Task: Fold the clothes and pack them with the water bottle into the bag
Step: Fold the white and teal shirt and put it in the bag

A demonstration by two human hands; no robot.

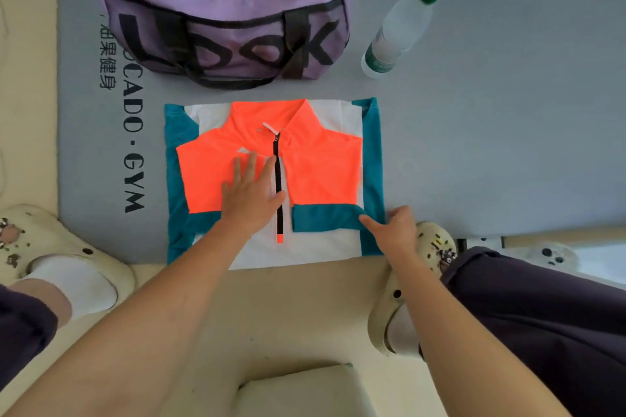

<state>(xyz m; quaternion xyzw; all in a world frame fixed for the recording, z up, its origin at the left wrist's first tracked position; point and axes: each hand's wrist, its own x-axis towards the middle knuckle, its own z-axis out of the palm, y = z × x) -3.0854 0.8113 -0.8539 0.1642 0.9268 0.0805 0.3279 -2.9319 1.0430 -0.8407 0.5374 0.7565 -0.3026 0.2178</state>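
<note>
One jacket (271,179) under flat-fingered left hand (250,193), right hand (396,230) seemingly pinching its edge; one bottle (403,27), one bag (223,27).

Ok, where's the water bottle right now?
In the head view the water bottle stands upper right on the grey mat, just right of the purple bag, not yet packed.

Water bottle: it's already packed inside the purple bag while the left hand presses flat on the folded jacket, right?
Not quite. The head view shows the water bottle standing on the grey mat, to the right of the purple bag, not inside it. The rest holds: the left hand presses flat on the folded jacket.
</note>
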